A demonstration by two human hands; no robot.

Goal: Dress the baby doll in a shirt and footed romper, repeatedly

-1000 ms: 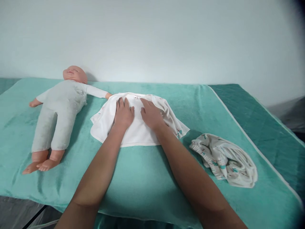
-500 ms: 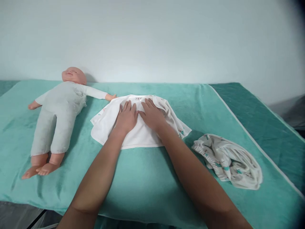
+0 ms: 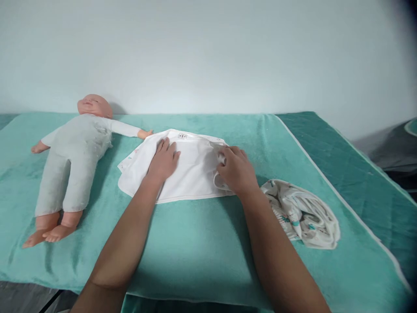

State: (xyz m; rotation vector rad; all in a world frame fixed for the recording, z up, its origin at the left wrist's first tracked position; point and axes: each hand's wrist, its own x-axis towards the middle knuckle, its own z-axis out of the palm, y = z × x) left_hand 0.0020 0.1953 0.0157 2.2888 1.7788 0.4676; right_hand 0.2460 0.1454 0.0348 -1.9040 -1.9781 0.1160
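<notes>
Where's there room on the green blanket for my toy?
There's a bare patch of green blanket between the two forearms, in front of the white shirt. Another lies behind the crumpled cloth, between the right hand and the white edge. Crowded: the shirt, with the left hand and the right hand on it and the doll's arm at its edge.

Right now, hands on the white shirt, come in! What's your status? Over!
Left hand flat on white shirt; right hand gripping its right side. Shirt spread, neck label showing. Doll's hand close by its far-left edge.
</notes>
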